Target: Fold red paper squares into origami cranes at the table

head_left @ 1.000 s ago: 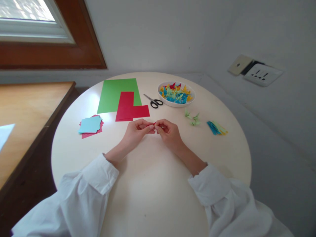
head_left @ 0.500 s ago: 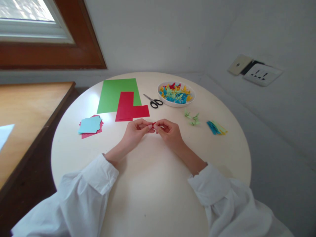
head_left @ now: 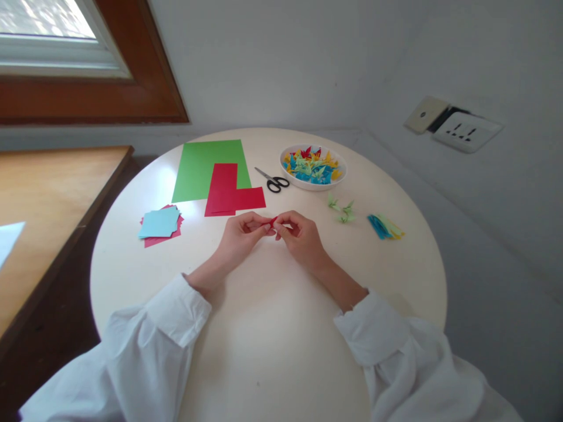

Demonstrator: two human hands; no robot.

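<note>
Over the surface (head_left: 264, 316), near its middle, held between left hand (head_left: 241, 232) and right hand (head_left: 299, 235), in nearly closed pinches: small red paper piece (head_left: 273, 222). Could tear or crease askew if pulled unevenly.

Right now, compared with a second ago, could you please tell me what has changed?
Nothing has clearly moved, been taken up or let go. The left hand and right hand still pinch the small red piece; the scissors and dish stay put.
</note>
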